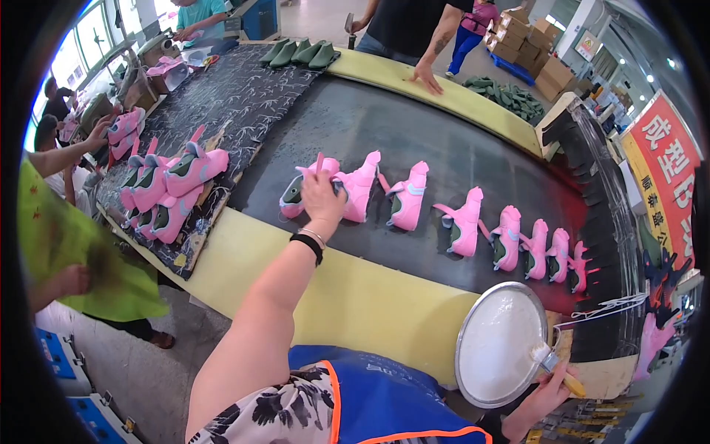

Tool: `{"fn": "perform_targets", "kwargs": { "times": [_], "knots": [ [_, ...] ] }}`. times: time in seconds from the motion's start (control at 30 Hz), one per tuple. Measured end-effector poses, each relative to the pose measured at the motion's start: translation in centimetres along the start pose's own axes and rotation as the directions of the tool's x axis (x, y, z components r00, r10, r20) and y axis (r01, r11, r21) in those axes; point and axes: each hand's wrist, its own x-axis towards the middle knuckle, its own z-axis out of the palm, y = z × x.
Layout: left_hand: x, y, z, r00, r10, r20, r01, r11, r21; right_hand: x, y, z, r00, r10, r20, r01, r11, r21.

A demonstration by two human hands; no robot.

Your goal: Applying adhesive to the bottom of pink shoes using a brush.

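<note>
My left hand (323, 198) reaches over the dark belt and is closed on a pink shoe upper (293, 201) at the left end of a row. Its fingers partly cover this upper and also come up against the neighbouring pink upper (362, 189). Dark green lasts show inside the uppers. At the lower right, my right hand (543, 399) grips a paintbrush (573, 383) by its yellow handle. The brush's pale bristles rest at the edge of a round metal pan (460, 355) of white liquid.
More pink uppers (464, 222) stand along the belt (333, 111) to the right. Others (166, 185) are piled on a patterned board at left, beside a person in a green apron (81, 244). Across, another person's hand (427, 76) rests on the yellow edge. Green lasts (299, 53) sit beyond.
</note>
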Motion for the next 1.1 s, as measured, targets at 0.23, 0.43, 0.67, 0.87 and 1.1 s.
{"fn": "perform_targets", "kwargs": {
  "times": [0.23, 0.43, 0.67, 0.87, 1.1],
  "knots": [
    [2.8, -8.0, -3.9, 0.927, -0.222, 0.302, 0.178, 0.970, 0.167, -0.7, -1.3, 2.0, 0.999, 0.011, 0.049, -0.013, 0.999, 0.031],
    [2.5, -9.7, -9.7, 0.816, -0.307, 0.490, 0.256, 0.952, 0.169, -2.2, -2.0, 3.1, 0.993, 0.016, 0.115, -0.021, 0.999, 0.044],
    [-6.7, -12.2, -20.1, 0.798, -0.305, 0.520, 0.250, 0.952, 0.176, -0.8, 0.1, 4.5, 0.982, -0.063, 0.177, 0.030, 0.983, 0.183],
    [-5.1, -20.5, -24.3, 0.870, -0.425, 0.250, 0.412, 0.905, 0.104, -3.6, -5.7, 7.2, 0.976, -0.101, 0.194, 0.110, 0.993, -0.035],
    [2.0, -29.7, -25.8, 0.887, -0.442, -0.132, 0.439, 0.720, 0.537, -2.4, -2.2, 6.1, 0.967, -0.098, 0.234, 0.077, 0.992, 0.097]
  ]
}}
